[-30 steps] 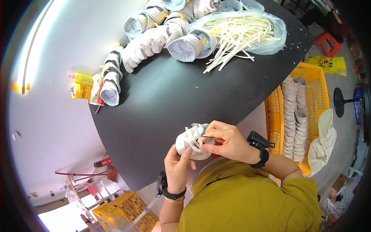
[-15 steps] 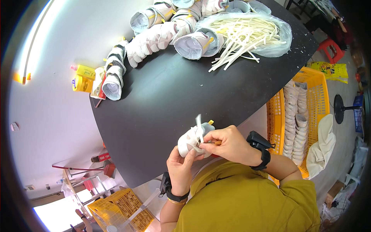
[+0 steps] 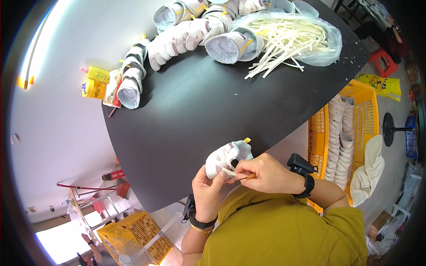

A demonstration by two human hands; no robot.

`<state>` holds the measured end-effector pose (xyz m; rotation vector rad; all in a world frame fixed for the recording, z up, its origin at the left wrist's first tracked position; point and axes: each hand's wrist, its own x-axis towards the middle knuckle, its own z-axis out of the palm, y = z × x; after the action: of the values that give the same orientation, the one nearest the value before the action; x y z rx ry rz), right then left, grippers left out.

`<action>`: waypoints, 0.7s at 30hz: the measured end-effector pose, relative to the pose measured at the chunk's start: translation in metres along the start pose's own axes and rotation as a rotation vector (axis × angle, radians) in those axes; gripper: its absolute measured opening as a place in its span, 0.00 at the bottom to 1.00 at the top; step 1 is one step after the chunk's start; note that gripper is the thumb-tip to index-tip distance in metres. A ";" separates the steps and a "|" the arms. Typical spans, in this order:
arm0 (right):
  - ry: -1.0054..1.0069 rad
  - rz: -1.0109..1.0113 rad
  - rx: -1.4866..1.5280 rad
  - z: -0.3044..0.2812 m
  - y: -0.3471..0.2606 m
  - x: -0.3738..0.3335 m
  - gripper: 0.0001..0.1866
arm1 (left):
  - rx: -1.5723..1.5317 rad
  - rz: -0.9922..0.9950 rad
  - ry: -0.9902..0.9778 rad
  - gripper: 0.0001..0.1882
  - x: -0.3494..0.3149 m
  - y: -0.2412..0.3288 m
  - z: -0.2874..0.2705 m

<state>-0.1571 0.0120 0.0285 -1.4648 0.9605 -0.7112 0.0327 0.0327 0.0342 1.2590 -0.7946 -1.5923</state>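
Observation:
A small white shoe upper [image 3: 217,158] with crossing straps, a grey lining and a yellow heel tab stands near the table's front edge. Its lower front is gripped by my left hand [image 3: 207,188], thumb on the straps. My right hand [image 3: 268,172] is closed round a thin tool with a wooden handle [image 3: 251,176], perhaps an awl or a hook. Its thin metal shaft points left at the strap side of the upper. A narrow white strip [image 3: 227,171] lies across the upper by my left thumb, near the tool. The tool's tip is hard to make out.
Nested rows of similar shoe uppers [image 3: 179,42] lie along the far side of the dark table [image 3: 173,133]. Beside them is a plastic bag [image 3: 333,46] of loose cream strips [image 3: 288,40]. A yellow crate [image 3: 366,115] with stacked uppers stands right; yellow bottles [image 3: 95,82] stand left.
The white strip that stuck up from the upper now lies down across it. My right hand has shifted slightly down and right, showing more of the tool. The view has moved a little.

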 end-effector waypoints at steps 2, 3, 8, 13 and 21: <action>0.014 -0.001 -0.027 0.001 0.000 0.001 0.06 | -0.006 -0.010 -0.006 0.12 0.000 0.002 0.001; 0.027 -0.005 -0.056 0.001 0.000 0.001 0.07 | -0.019 -0.008 0.004 0.12 -0.001 0.003 0.003; 0.024 0.025 -0.063 -0.001 -0.004 0.003 0.06 | -0.047 -0.008 0.008 0.13 0.002 0.001 0.003; -0.004 -0.005 -0.071 0.001 -0.005 0.003 0.06 | -0.017 0.006 0.075 0.13 0.003 -0.004 0.002; 0.177 -0.307 -0.141 0.007 -0.001 -0.004 0.10 | 0.041 0.041 0.115 0.14 0.004 -0.007 -0.002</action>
<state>-0.1528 0.0195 0.0285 -1.7172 0.9441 -1.0275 0.0330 0.0317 0.0263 1.3432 -0.7790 -1.4640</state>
